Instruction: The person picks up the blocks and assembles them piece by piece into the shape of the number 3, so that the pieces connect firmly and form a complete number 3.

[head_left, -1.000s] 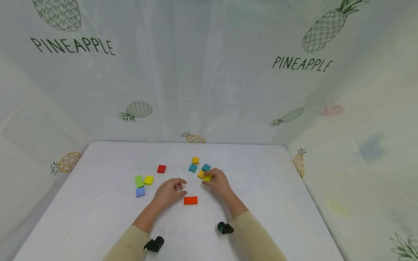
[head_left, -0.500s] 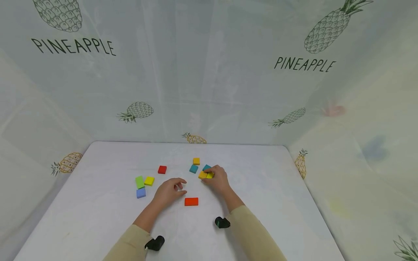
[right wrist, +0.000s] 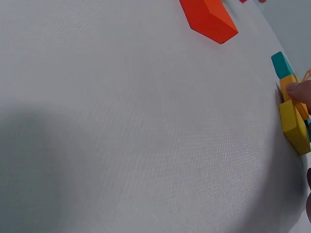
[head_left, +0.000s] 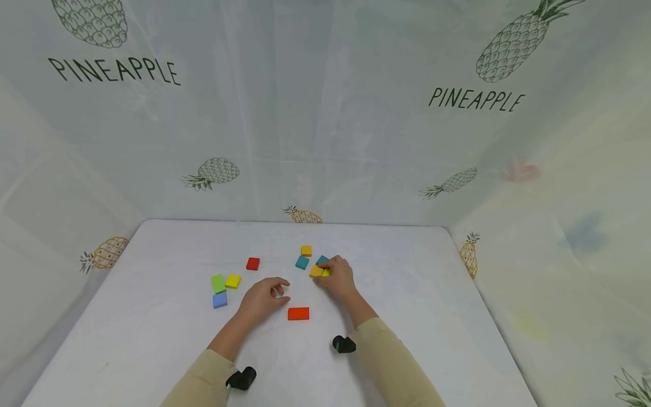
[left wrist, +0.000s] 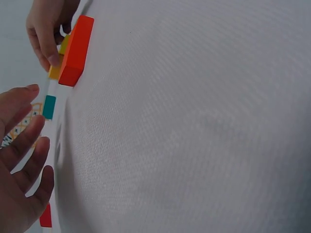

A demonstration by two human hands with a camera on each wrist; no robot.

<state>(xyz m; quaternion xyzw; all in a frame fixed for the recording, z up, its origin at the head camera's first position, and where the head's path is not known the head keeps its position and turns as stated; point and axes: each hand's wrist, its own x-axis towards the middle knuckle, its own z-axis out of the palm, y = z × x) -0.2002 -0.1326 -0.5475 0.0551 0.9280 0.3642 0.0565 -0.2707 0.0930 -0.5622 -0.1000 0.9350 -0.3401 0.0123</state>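
Note:
My right hand [head_left: 339,278] pinches a yellow-orange block [head_left: 316,272] between thumb and index finger. In the right wrist view, the thumb [right wrist: 300,91] lies against that block. A brighter yellow block [right wrist: 293,127] sits right beside it, under the hand. One teal block [head_left: 322,260] is partly hidden behind the index finger. My left hand [head_left: 263,298] hovers with loosely bent fingers and nothing in them; the left wrist view shows the fingers [left wrist: 34,167] spread. Nearest to it is a long orange-red block [head_left: 298,314], lying flat in front of both hands.
Behind the right hand lie a second teal block [head_left: 302,263] and another yellow-orange block [head_left: 306,250]. A red block [head_left: 252,264] sits farther left. At the left, green [head_left: 218,283], yellow [head_left: 233,281] and blue [head_left: 220,299] blocks cluster on the white table [head_left: 432,305].
My right hand has shifted slightly forward, its thumb and index finger moving from the bright yellow block to the yellow-orange one. The left hand has stayed in place.

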